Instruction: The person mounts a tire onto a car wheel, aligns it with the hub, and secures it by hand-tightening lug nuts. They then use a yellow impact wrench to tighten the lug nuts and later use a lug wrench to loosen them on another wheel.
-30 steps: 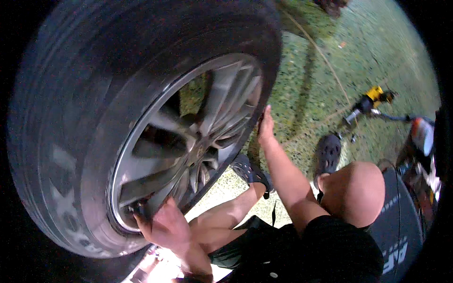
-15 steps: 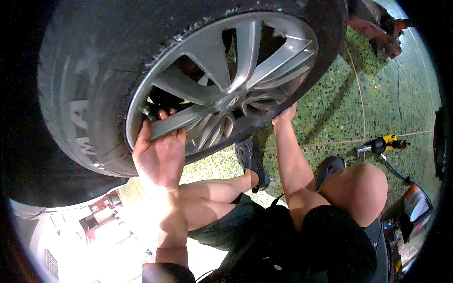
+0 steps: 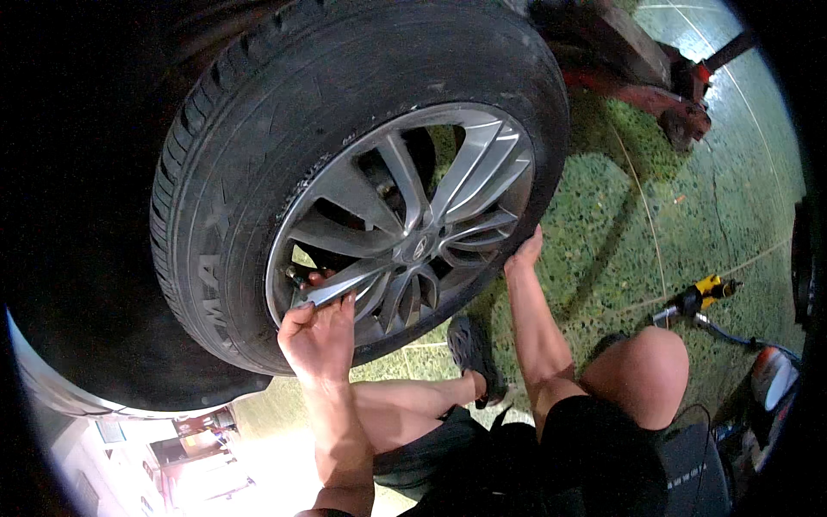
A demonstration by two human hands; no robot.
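A car wheel with a black tire [image 3: 250,181] and a silver multi-spoke alloy rim [image 3: 419,246] stands tilted before me, at the dark wheel arch. My left hand [image 3: 319,340] is closed around a spoke at the rim's lower left, thumb in front and fingertips showing through the opening behind it. Close to those fingertips is a small dark valve stem [image 3: 297,276]. Under the tire's lower right edge, my right hand [image 3: 527,252] grips the tire, its fingers mostly hidden behind the rubber.
A red floor jack [image 3: 680,116] stands at the far right. On the speckled green floor [image 3: 594,233] lies a yellow and black air impact wrench [image 3: 702,297] with a blue hose [image 3: 745,340]. A white and orange container [image 3: 771,379] is at the right. My bent knee [image 3: 646,375] is below the wheel.
The wheel now appears smaller and farther off, with more tread and the wheel arch showing. Both hands have moved with it and keep their holds; the view has shifted too.
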